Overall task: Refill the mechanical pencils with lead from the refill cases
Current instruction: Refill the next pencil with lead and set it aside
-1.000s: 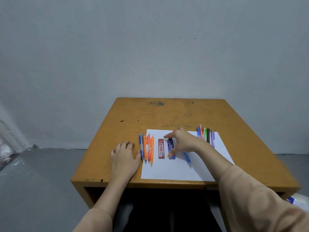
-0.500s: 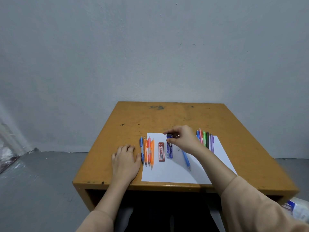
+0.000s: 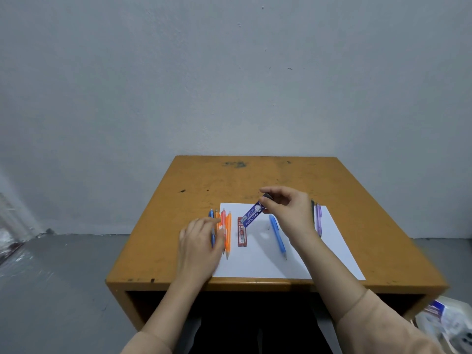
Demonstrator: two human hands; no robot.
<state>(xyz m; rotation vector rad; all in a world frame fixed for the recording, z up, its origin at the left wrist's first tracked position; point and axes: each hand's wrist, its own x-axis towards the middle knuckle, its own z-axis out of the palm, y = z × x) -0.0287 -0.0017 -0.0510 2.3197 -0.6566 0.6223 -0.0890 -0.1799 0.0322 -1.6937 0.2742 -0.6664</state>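
Note:
My right hand (image 3: pixel 287 210) pinches the dark cap end of a blue lead refill case (image 3: pixel 251 215) and holds it tilted above the white paper (image 3: pixel 268 261). A red refill case (image 3: pixel 242 231) lies flat on the paper just below it. A light blue mechanical pencil (image 3: pixel 278 236) lies alone mid-paper. A row of blue and orange pencils (image 3: pixel 226 231) lies at the paper's left edge, partly under my left hand (image 3: pixel 199 241), whose relaxed fingers hover over them, blurred. Purple and dark pencils (image 3: pixel 317 218) show to the right behind my right hand.
The orange-brown desk (image 3: pixel 255 180) stands against a grey wall, with bare wood beyond the paper. A white plastic bag (image 3: pixel 444 325) lies on the floor at the lower right. Grey floor stretches to the left.
My right hand has lifted the blue refill case off the paper and tilted it. My left hand has risen from the desk and shifted right over the left row of pencils.

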